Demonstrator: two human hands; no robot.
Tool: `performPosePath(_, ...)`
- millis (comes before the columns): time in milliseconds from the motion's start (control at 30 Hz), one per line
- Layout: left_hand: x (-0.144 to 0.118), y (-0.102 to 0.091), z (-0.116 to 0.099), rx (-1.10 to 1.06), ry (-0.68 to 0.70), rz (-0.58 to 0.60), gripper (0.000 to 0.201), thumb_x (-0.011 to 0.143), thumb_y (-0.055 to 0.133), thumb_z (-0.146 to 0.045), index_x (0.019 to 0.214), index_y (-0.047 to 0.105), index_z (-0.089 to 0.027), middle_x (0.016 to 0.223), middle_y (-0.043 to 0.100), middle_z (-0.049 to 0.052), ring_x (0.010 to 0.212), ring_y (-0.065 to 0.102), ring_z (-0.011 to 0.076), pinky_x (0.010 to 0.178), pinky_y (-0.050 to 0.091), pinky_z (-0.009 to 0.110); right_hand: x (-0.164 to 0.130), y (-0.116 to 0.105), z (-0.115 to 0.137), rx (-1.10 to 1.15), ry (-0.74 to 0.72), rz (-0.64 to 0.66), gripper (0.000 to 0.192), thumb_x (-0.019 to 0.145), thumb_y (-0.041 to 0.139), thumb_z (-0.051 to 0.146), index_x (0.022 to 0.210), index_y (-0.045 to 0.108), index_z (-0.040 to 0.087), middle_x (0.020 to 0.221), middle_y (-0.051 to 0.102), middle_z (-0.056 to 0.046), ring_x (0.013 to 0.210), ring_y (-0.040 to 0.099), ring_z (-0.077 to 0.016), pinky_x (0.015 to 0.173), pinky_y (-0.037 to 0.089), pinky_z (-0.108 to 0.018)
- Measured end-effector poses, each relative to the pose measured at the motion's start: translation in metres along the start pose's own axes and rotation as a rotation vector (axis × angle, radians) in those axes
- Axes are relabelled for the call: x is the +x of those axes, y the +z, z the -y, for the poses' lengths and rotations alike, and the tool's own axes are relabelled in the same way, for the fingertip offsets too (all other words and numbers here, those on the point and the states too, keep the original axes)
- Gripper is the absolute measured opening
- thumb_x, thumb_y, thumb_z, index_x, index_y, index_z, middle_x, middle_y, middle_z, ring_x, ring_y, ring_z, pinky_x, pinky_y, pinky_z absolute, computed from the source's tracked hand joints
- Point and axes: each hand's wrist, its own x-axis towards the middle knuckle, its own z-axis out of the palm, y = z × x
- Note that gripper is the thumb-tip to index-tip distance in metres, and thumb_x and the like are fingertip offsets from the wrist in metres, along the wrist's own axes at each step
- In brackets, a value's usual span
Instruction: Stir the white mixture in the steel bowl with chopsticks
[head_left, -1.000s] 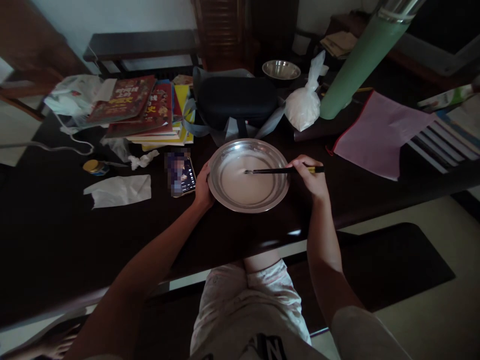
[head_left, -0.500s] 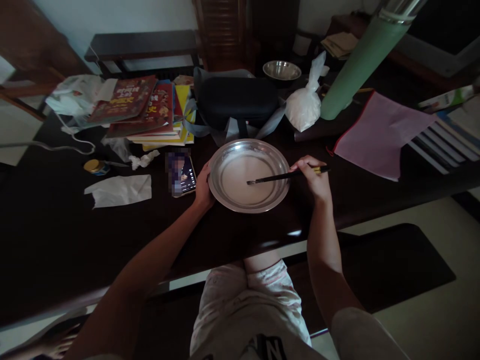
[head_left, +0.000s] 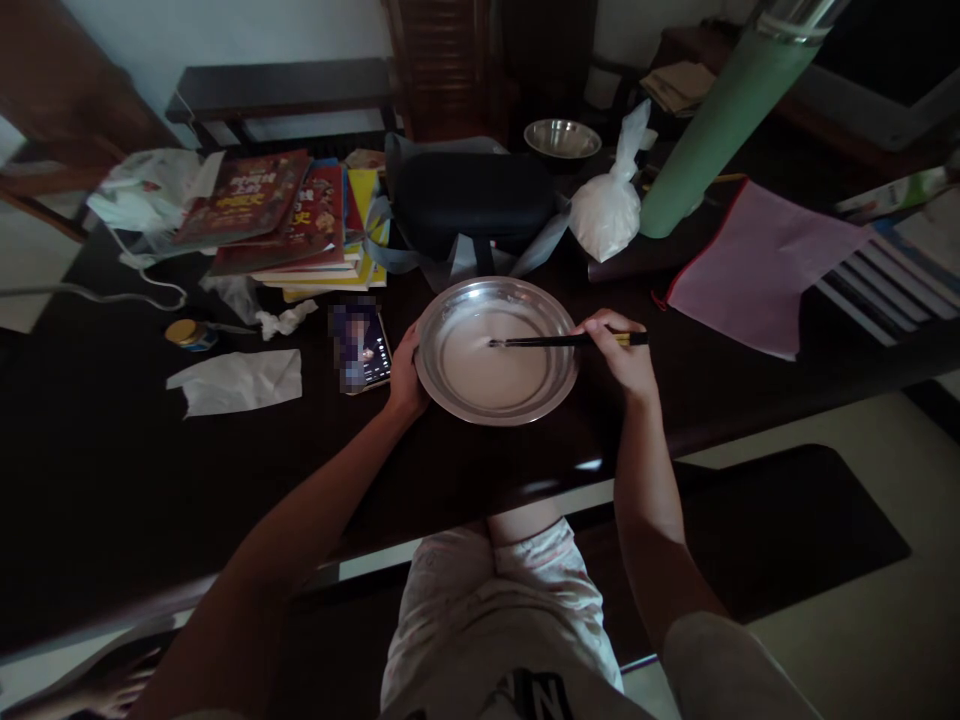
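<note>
A round metal bowl (head_left: 551,392) stands on the dark table in front of me, with a milky, whitish liquid (head_left: 491,375) in it. My left hand (head_left: 407,372) grips the bowl's left rim, its fingers partly hidden behind the metal. Dark chopsticks (head_left: 544,341) with gold-coloured ends are pinched in my right hand (head_left: 619,352), at the bowl's right side. Their tips dip into the liquid near the middle. Just left of my left hand lies a phone (head_left: 367,350) with its screen lit.
Behind the bowl sits a black case (head_left: 476,195) with grey straps. A tied plastic bag of white powder (head_left: 606,215) and a tall green flask (head_left: 727,135) stand to its right. Books (head_left: 255,200), a tissue (head_left: 236,383) and a small jar (head_left: 189,333) lie left; a pink pouch (head_left: 757,270) lies right.
The chopsticks' tips have shifted slightly left and farther from me in the liquid, and my right hand has moved a little left with them. My left hand stays on the bowl.
</note>
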Motion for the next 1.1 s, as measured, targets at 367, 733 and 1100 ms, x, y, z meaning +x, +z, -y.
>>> performPosePath(367,0.0001,-0.0008,-0.0004,-0.012,-0.011,0.003,0.028,0.078,0.071,-0.04,0.1,0.08,-0.026,0.12,0.081,0.005,0.13,0.067,0.031,0.116,0.05,0.042,-0.0002,-0.0011,-0.0004,-0.001,-0.002,-0.035,0.045,0.089,0.071,0.069,0.073,0.077,0.027,0.073,0.076,-0.001,0.073,0.073,-0.0191,0.074,0.061,-0.036)
performPosePath(733,0.001,-0.0005,0.002,-0.012,-0.005,-0.024,0.029,0.08,0.067,-0.038,0.102,0.079,-0.025,0.122,0.08,0.006,0.13,0.067,0.0301,0.115,0.051,0.041,-0.0004,-0.0008,-0.0004,0.023,0.008,-0.057,0.045,0.089,0.071,0.069,0.073,0.077,0.027,0.073,0.076,0.0,0.073,0.073,-0.0191,0.074,0.06,-0.035)
performPosePath(1100,0.0024,-0.0025,0.0038,-0.035,-0.011,-0.022,0.031,0.079,0.069,-0.038,0.105,0.078,-0.024,0.118,0.081,0.005,0.127,0.068,0.0304,0.113,0.051,0.041,0.0002,-0.002,-0.0028,0.051,-0.005,-0.072,0.045,0.09,0.072,0.067,0.073,0.077,0.026,0.071,0.076,0.0,0.07,0.073,-0.0178,0.071,0.058,-0.033)
